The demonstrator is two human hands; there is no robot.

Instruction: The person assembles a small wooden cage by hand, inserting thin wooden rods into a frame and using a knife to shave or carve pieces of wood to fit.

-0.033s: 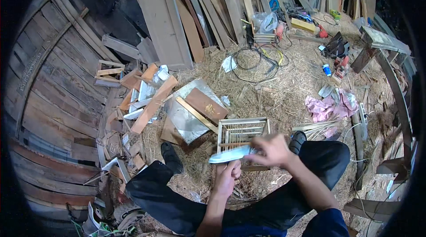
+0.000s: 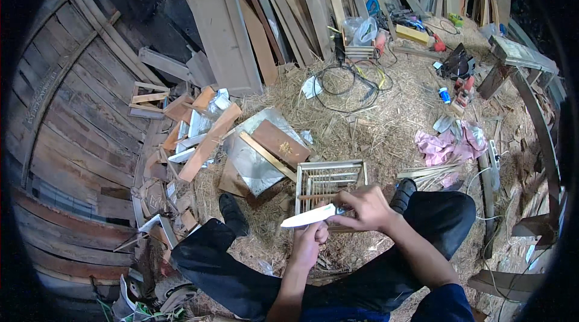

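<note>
My right hand [image 2: 365, 207] grips a knife [image 2: 309, 216] by its handle, and the bright blade points left with its tip lowest. Just beneath the blade, my left hand [image 2: 307, 242] is closed with the thumb up. What it holds, if anything, is hidden by the blade and fingers. Behind both hands a small slatted wooden frame [image 2: 331, 165], like a little cage, stands on the ground between my feet. The knife and right hand cover part of its near side.
Straw and shavings [image 2: 362, 135] cover the ground. Ahead left lie a brown board [image 2: 280, 141] and wood offcuts [image 2: 211, 141]. Thin strips [image 2: 428, 171] and a pink cloth [image 2: 437, 146] lie to the right. Cables [image 2: 344, 90] coil farther off, before leaning planks [image 2: 220, 32].
The knife blade has tipped down at its point and turned flatter, showing more sharply. My right hand has shifted slightly; my left hand stays nearly in place.
</note>
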